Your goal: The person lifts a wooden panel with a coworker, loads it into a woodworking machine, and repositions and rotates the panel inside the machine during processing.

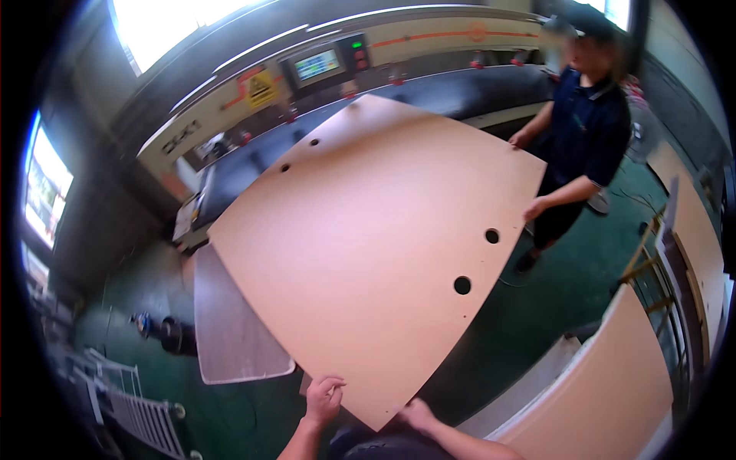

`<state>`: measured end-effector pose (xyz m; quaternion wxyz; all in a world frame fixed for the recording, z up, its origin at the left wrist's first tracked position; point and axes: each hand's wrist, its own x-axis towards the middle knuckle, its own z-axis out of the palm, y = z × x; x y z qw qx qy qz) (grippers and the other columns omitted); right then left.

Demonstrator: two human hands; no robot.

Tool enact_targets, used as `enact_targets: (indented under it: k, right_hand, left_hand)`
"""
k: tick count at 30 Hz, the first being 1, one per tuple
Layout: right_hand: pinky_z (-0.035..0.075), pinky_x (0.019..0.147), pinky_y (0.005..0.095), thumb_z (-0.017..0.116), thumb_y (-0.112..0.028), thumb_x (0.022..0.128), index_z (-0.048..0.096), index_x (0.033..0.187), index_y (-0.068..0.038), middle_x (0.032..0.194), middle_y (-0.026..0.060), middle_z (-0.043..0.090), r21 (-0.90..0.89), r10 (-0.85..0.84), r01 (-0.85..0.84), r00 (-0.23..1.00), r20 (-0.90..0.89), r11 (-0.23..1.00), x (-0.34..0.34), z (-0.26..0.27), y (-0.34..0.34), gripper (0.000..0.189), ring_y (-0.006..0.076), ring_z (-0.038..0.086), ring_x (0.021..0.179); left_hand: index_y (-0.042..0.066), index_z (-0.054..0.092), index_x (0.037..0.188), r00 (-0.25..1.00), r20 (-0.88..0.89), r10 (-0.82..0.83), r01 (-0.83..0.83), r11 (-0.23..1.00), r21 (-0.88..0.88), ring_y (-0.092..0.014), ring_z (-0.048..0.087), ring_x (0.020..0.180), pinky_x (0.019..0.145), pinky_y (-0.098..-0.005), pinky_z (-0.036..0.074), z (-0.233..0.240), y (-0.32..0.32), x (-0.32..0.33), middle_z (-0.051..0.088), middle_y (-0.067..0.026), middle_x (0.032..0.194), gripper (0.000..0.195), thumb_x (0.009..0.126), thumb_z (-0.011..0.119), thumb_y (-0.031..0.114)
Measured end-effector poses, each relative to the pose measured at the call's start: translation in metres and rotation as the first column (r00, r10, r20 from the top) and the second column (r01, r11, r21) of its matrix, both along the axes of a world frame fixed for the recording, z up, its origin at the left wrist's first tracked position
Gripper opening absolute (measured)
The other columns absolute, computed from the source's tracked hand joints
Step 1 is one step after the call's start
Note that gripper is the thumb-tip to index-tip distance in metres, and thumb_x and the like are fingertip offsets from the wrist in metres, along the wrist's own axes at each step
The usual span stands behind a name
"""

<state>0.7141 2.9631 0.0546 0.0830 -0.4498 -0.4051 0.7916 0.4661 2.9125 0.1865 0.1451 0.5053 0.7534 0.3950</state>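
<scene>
A large flat tan wooden panel (368, 230) spans the middle of the view, its nearest corner pointing at me. Several round holes pierce it near two opposite edges. My left hand (325, 398) is at the panel's left edge by that corner, with bent fingers over the surface; whether it grips is unclear. On the right edge of the same corner, my right hand (418, 415) is closed around the panel, fingertips partly hidden. Across from me, a co-worker holds the panel's right-hand corner with both hands (536, 208).
Behind the panel stands a long machine with a dark bed (460, 92), a control screen (317, 64) and a yellow warning sign (260, 89). A grey board (236, 322) extends at left, near a metal rack (144, 414). More panels (598, 379) stand at right over the green floor.
</scene>
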Motion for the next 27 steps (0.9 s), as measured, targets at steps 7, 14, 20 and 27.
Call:
enact_targets:
  k: [7, 14, 20, 27]
  right_hand:
    - [0.054, 0.092, 0.0434, 0.051, -0.034, 0.102, 0.048, 0.129, 0.002, 0.126, 0.0173, 0.058, -0.021, -0.794, 0.796, 0.605, 0.062, 0.605, -0.045, 0.006, 0.172, 0.045, 0.0316, 0.062, 0.111]
    - [0.056, 0.090, 0.0461, 0.049, -0.035, 0.103, 0.047, 0.128, 0.003, 0.124, 0.0162, 0.058, -0.194, -0.826, 0.808, 0.562, -0.029, 0.557, -0.062, -0.011, 0.111, 0.046, 0.0307, 0.062, 0.108]
    - [0.052, 0.096, 0.0452, 0.042, -0.033, 0.105, 0.047, 0.132, -0.001, 0.125, 0.0130, 0.059, -0.276, -0.769, 0.759, 0.632, 0.098, 0.589, -0.097, -0.024, 0.061, 0.042, 0.0289, 0.060, 0.112]
    - [0.048, 0.085, 0.0350, 0.051, -0.039, 0.102, 0.059, 0.118, -0.013, 0.109, 0.0043, 0.067, -0.397, -0.220, 0.257, 0.966, 0.139, 0.881, -0.137, -0.012, 0.047, 0.031, 0.0192, 0.060, 0.101]
  left_hand:
    - [0.004, 0.070, 0.084, 0.991, 0.126, 0.047, -0.054, 0.997, 0.056, -0.025, 0.068, 0.080, 0.072, -0.0334, 0.055, 0.045, -0.050, 0.002, 0.070, -0.0109, 0.085, 0.013, 0.078, 0.061, -0.003]
    - [0.003, 0.071, 0.084, 0.941, 0.265, 0.212, -0.231, 0.972, 0.044, -0.023, 0.069, 0.080, 0.075, -0.0307, 0.055, 0.011, -0.110, 0.000, 0.070, -0.0113, 0.083, 0.011, 0.079, 0.062, -0.001]
    - [0.005, 0.073, 0.089, 0.940, 0.318, 0.124, -0.119, 0.992, -0.035, -0.024, 0.070, 0.079, 0.074, -0.0323, 0.056, 0.001, -0.111, -0.003, 0.071, -0.0115, 0.085, 0.012, 0.082, 0.063, 0.005]
    - [0.004, 0.070, 0.104, 0.364, 0.918, 0.158, 0.393, 0.867, -0.305, -0.019, 0.063, 0.099, 0.086, -0.0325, 0.050, -0.045, -0.113, 0.031, 0.069, -0.0095, 0.106, 0.021, 0.093, 0.062, 0.020]
